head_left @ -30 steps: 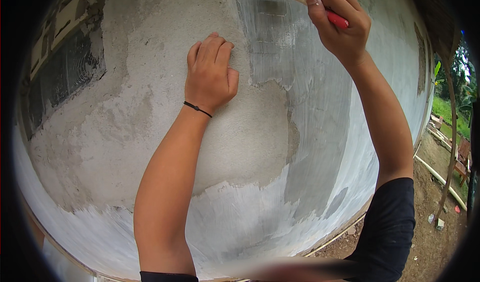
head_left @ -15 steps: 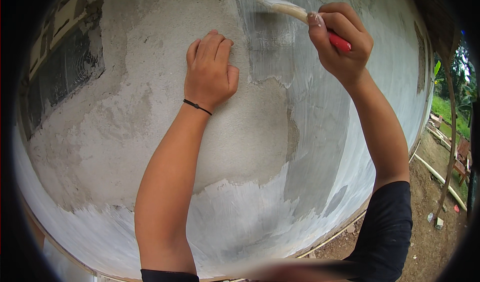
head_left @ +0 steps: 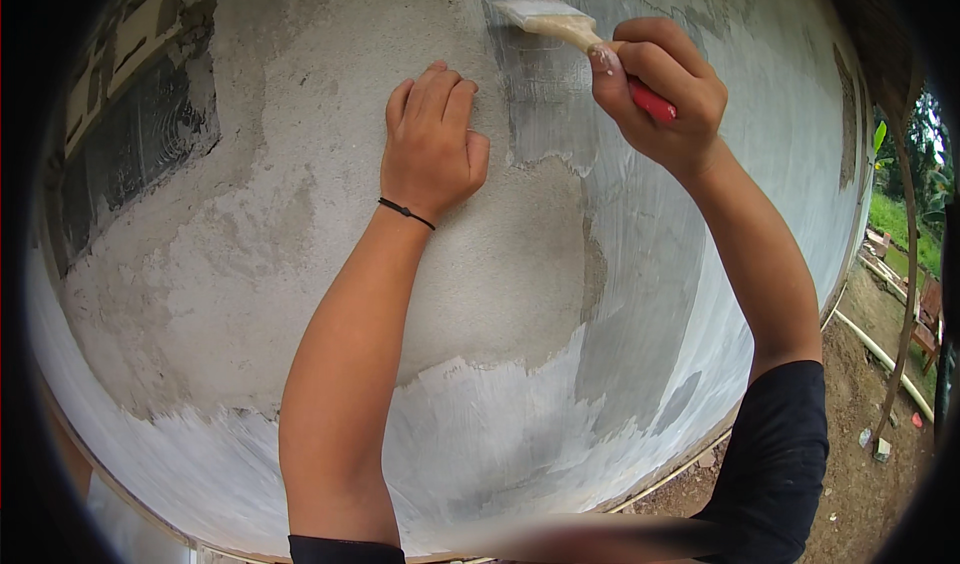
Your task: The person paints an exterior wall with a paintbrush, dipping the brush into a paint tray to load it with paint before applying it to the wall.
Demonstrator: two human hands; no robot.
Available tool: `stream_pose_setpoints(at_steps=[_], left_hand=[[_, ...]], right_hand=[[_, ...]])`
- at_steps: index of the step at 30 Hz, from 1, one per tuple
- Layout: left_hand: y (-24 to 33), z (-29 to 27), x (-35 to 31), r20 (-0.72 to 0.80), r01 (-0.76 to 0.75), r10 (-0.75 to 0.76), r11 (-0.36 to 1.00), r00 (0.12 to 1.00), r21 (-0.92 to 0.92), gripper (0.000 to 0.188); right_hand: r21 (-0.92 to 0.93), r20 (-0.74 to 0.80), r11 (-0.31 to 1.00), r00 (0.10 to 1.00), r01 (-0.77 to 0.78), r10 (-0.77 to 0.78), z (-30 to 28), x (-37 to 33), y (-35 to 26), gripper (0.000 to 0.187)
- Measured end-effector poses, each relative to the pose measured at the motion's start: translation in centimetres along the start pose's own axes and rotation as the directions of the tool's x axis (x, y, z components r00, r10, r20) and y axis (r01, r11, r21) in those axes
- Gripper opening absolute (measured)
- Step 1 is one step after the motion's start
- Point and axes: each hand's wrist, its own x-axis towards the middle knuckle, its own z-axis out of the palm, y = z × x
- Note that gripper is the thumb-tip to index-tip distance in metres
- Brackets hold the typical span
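Paintbrush (head_left: 558,24) up at the wall's dark grey patch (head_left: 545,104); I see the right hand (head_left: 668,89) closed round its red-ended handle (head_left: 652,100). Left hand (head_left: 430,154) against rough plaster (head_left: 490,284), fingers nearly straight, together, holding nothing I can see.

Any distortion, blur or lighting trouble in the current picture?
Head view: fisheye curves the wall, corners go black; head view: a smeared patch blurs the bottom edge; head view: daylight looks diffuse, right hand and brush fairly sharp.
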Motion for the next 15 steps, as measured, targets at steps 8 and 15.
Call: stream_pose_setpoints(at_steps=[8, 15], left_hand=[[0.1, 0.3, 0.1, -0.016, -0.012, 0.012, 1.0, 1.0, -0.013, 0.036], [-0.2, 0.2, 0.1, -0.007, -0.017, 0.017, 1.0, 1.0, 0.008, 0.036]], right_hand=[[0.05, 0.109, 0.999, 0.994, 0.006, -0.011, 2.9, -1.9, 1.5, 0.011], [0.063, 0.16, 0.998, 0.987, -0.014, 0.004, -1.2, -3.4, -3.2, 0.019]])
